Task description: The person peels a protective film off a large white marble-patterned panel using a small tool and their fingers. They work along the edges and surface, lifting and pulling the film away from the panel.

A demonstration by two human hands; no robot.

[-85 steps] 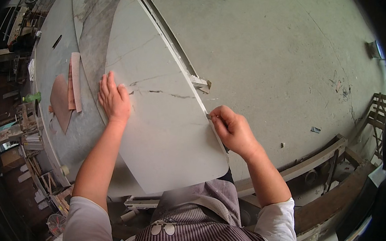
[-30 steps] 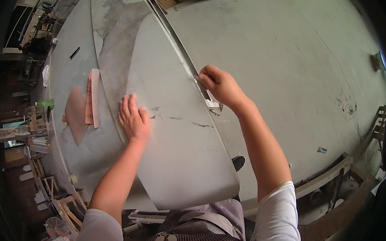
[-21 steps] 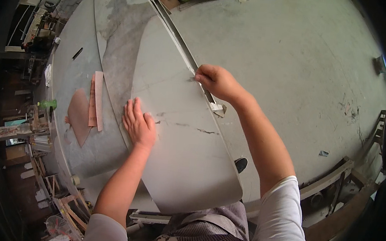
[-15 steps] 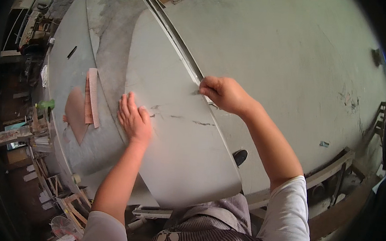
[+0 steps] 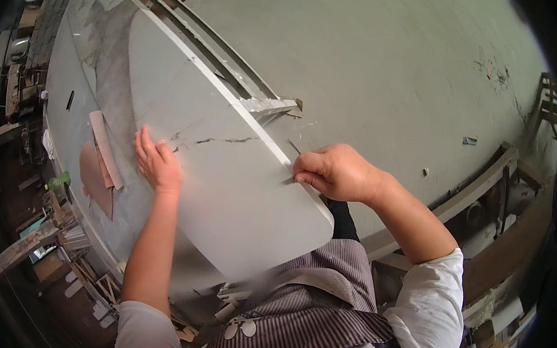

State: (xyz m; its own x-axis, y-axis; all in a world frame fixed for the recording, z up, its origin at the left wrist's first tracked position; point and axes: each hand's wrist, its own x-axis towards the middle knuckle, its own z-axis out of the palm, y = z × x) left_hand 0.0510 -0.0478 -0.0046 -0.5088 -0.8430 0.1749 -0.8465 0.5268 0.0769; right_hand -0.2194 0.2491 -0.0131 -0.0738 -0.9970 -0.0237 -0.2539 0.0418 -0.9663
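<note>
A large white panel with a rounded near corner lies in front of me, dark crack-like marks running across it. My left hand rests flat on its left part, fingers stretched out and close together. At the panel's right edge, my right hand is closed in a pinch. A thin dark sliver shows by its fingertips, but I cannot make out what it is. The fingers cover most of it.
Left of the panel, a folded pinkish sheet and a flat reddish-brown piece lie on the grey surface, with a dark slim object farther off. Metal rails jut out beyond the right edge. A wooden frame stands at right.
My right hand has slid along the panel's edge toward me, past the end of the crack marks. My left hand stays flat on the panel. The whole view has shifted.
</note>
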